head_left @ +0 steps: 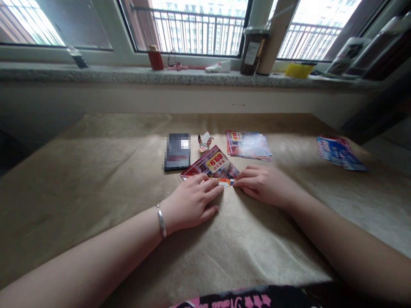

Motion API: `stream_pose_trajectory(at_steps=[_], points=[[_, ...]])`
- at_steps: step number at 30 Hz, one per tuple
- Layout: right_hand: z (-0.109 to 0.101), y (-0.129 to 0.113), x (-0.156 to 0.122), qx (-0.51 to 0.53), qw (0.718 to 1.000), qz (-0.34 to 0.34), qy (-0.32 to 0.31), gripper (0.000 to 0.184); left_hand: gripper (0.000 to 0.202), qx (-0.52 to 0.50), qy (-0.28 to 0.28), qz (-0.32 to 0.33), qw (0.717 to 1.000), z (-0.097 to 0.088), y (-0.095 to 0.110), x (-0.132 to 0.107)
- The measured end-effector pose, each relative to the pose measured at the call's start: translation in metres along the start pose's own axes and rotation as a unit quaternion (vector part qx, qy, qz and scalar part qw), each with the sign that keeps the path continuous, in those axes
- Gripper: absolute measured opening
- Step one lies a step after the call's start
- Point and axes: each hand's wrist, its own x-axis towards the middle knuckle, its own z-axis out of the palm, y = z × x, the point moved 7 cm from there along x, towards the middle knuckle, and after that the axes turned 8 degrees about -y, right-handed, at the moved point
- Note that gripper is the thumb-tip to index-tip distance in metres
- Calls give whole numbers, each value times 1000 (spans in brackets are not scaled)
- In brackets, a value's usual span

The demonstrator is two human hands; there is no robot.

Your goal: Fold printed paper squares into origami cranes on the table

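A colourful printed paper sheet (212,165) lies on the tan cloth-covered table (96,179), turned like a diamond. My left hand (192,201), with a silver bracelet on the wrist, lies over the sheet's near left edge, fingers together and pressing down. My right hand (263,185) presses its fingertips on the sheet's near right corner. Just behind the sheet sits a small folded paper figure (204,141).
A dark phone (177,152) lies left of the sheet. A stack of printed flyers (248,145) sits behind right, and more flyers (339,152) lie at far right. The stone windowsill (128,75) holds a red cup (156,58), a jar (253,50) and a yellow dish (299,69).
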Motion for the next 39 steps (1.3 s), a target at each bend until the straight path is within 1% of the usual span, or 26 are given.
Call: stream_pose_trajectory(at_steps=[6,12,18,24,34,39], points=[[7,-9,8,11,1000,-12,22,23,46,-5,3,-1,1000,2,-2,0],[7,-17,12,0,998,-40,45,23,47,-17,13,2,1000,3,-3,1],[8,-16,13,-5,999,-39,37,23,40,-23,26,-10,999,2,-4,4],[8,-16,14,-3,999,-40,30,24,36,-33,27,-22,999,1,-6,6],[8,-12,12,5,999,-27,32,24,22,13,27,3,1000,-6,-6,6],[8,-11,11,3,999,-19,28,25,21,5,27,24,999,-7,-9,5]])
